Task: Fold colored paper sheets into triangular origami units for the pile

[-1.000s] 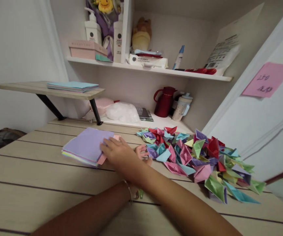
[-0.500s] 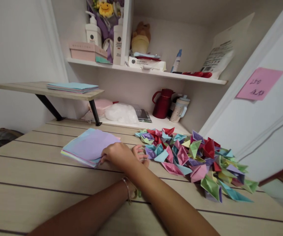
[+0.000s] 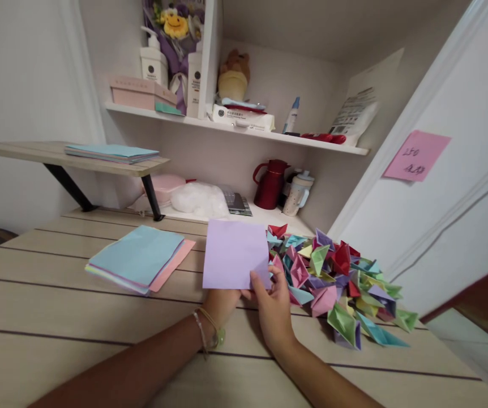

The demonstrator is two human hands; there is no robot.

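The right hand has its fingers clamped on a purple sheet, toward the far edge of the tabletop, between a paper stack and paper boats. The left hand is partly hidden beneath; I cannot tell its fingers' state.

Before you, above the table, a sheet of paper covers part of your left hand, its near right corner in your right hand. A paper stack lies left of it, paper boats right. Behind the stack, a raised board bears another stack. Farther back, beneath a shelf, a jug stands left of a cup.
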